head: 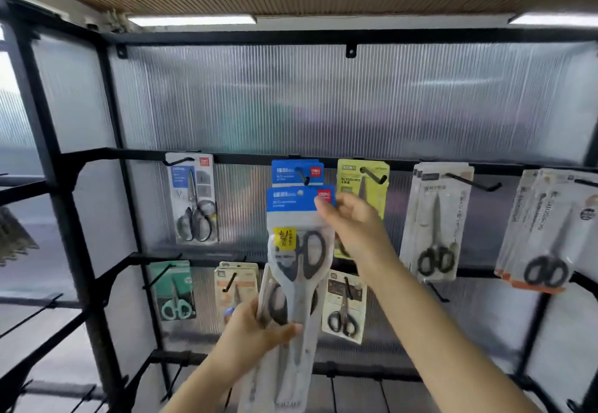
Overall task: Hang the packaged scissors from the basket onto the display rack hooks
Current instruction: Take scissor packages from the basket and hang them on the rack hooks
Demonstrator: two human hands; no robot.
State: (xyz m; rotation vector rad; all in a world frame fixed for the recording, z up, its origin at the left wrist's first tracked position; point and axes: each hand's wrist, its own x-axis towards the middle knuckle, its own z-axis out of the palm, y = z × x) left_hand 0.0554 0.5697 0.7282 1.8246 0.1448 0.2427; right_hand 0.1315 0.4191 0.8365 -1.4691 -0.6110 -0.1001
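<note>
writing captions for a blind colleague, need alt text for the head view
Two hands lift a blue-topped scissors pack toward a rack hook that already carries a matching pack: the right hand pinches its top corner, the left hand grips the lower end. More packaged scissors hang on neighbouring hooks.

Probably a stationery shop, black display rack (pixel 81 218), hooks (pixel 474 183), hanging packaged scissors (pixel 435 221)
</note>
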